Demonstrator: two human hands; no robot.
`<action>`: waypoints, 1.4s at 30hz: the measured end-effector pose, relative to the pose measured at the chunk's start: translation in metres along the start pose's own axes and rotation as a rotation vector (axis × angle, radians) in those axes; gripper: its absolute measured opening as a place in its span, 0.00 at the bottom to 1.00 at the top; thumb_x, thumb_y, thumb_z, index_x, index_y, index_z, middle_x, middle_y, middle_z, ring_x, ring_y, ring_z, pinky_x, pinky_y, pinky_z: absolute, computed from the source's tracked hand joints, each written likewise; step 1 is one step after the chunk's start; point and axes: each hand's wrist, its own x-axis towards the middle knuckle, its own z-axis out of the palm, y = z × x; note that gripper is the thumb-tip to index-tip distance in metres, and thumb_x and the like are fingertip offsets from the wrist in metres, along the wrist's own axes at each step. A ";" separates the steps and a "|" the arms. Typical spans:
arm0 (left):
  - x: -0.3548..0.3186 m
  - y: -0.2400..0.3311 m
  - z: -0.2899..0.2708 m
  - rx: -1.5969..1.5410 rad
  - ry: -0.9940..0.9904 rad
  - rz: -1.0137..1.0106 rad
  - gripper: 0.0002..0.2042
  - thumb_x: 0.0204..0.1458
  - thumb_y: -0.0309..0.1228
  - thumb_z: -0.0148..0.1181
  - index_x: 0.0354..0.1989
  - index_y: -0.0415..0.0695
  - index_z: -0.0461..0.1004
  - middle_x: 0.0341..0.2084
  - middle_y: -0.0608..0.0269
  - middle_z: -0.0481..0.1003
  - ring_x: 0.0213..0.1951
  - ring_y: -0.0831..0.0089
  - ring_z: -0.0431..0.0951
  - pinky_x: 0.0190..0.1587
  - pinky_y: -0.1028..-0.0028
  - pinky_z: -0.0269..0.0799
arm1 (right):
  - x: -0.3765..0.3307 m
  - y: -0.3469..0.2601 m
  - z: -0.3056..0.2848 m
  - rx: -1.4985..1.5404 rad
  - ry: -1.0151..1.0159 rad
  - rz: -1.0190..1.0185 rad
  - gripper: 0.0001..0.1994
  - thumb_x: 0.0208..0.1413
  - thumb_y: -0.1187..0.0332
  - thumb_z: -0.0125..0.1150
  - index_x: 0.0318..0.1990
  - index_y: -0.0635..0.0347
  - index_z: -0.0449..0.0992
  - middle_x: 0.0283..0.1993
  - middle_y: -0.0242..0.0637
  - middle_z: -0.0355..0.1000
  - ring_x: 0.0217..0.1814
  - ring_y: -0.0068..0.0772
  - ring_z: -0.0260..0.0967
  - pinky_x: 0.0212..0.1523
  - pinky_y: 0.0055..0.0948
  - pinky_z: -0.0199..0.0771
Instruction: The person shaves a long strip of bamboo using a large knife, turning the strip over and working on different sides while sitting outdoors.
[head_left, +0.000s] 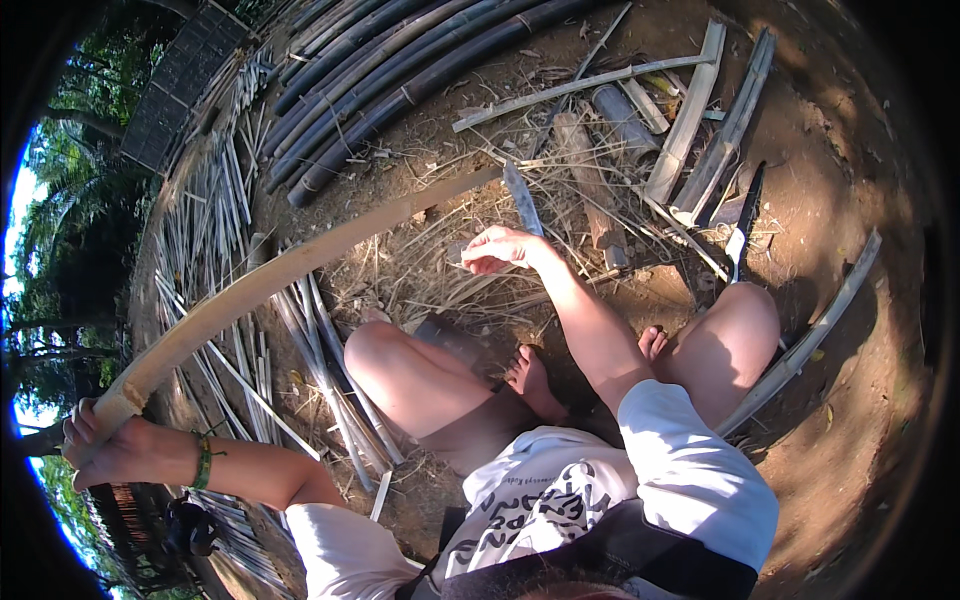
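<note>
My left hand [100, 445], far out at the left, is wrapped round the near end of a long, flat bamboo strip [300, 262]. The strip rises in an arc across the view to its far end at the centre. My right hand [500, 250] is closed in front of my knees, its fingers curled; what they hold is hidden. A small greyish piece [456, 252] shows at its fingertips. Just beyond my right wrist, a metal blade [522, 200] points away, its upper end beside the strip's far end. Its handle does not show.
Dark bamboo poles [400, 95] lie at the back, with thin split strips [215, 200] piled at left. Split bamboo pieces [690, 120] and a short log [590, 190] are at back right. Another knife [738, 245] stands beyond my right knee. Shavings [430, 250] cover the ground.
</note>
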 end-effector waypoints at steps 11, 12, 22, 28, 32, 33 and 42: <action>0.009 -0.081 -0.083 -0.382 -0.004 -0.207 0.41 0.55 0.71 0.18 0.22 0.43 0.65 0.21 0.60 0.68 0.26 0.68 0.68 0.32 0.70 0.69 | 0.033 -0.064 -0.018 1.197 0.619 -0.580 0.12 0.67 0.63 0.49 0.49 0.62 0.69 0.44 0.38 0.71 0.49 0.32 0.71 0.56 0.38 0.74; 0.006 -0.095 -0.094 -0.300 0.027 -0.201 0.42 0.55 0.70 0.18 0.22 0.42 0.66 0.21 0.60 0.69 0.27 0.67 0.69 0.33 0.69 0.71 | 0.030 -0.078 -0.019 1.235 0.624 -0.637 0.11 0.67 0.64 0.49 0.48 0.61 0.70 0.44 0.38 0.71 0.49 0.32 0.70 0.55 0.38 0.75; -0.145 -0.195 -0.001 0.583 0.566 -0.995 0.38 0.63 0.56 0.40 0.64 0.28 0.53 0.59 0.42 0.65 0.61 0.57 0.64 0.62 0.58 0.62 | -0.046 -0.257 -0.052 0.871 0.630 -1.195 0.16 0.68 0.66 0.45 0.59 0.61 0.61 0.51 0.42 0.69 0.49 0.37 0.73 0.49 0.42 0.79; -0.138 -0.213 0.074 0.352 0.062 -0.552 0.19 0.64 0.46 0.50 0.50 0.41 0.66 0.44 0.56 0.75 0.48 0.69 0.75 0.55 0.64 0.66 | -0.047 -0.343 -0.008 0.183 0.423 -1.315 0.15 0.65 0.67 0.53 0.56 0.60 0.68 0.44 0.37 0.75 0.44 0.31 0.77 0.45 0.35 0.82; -0.105 -0.151 0.218 -0.063 -0.446 -0.320 0.19 0.66 0.42 0.47 0.53 0.39 0.69 0.45 0.55 0.77 0.51 0.69 0.76 0.55 0.66 0.70 | -0.044 -0.351 0.002 0.032 0.251 -1.124 0.12 0.66 0.67 0.53 0.52 0.59 0.72 0.43 0.35 0.76 0.43 0.29 0.78 0.45 0.34 0.82; -0.090 -0.136 0.238 -0.086 -0.553 -0.263 0.21 0.66 0.44 0.45 0.56 0.39 0.68 0.47 0.55 0.77 0.53 0.69 0.75 0.56 0.66 0.70 | -0.047 -0.351 0.011 -0.001 0.164 -1.078 0.11 0.66 0.66 0.52 0.52 0.58 0.73 0.41 0.34 0.76 0.42 0.30 0.78 0.44 0.32 0.81; -0.068 -0.056 0.364 -0.346 -0.861 -0.225 0.27 0.64 0.55 0.42 0.54 0.41 0.68 0.42 0.64 0.74 0.45 0.77 0.73 0.48 0.72 0.70 | -0.044 -0.346 0.039 0.112 -0.289 -0.924 0.15 0.62 0.64 0.57 0.52 0.63 0.72 0.39 0.38 0.74 0.42 0.33 0.75 0.51 0.37 0.75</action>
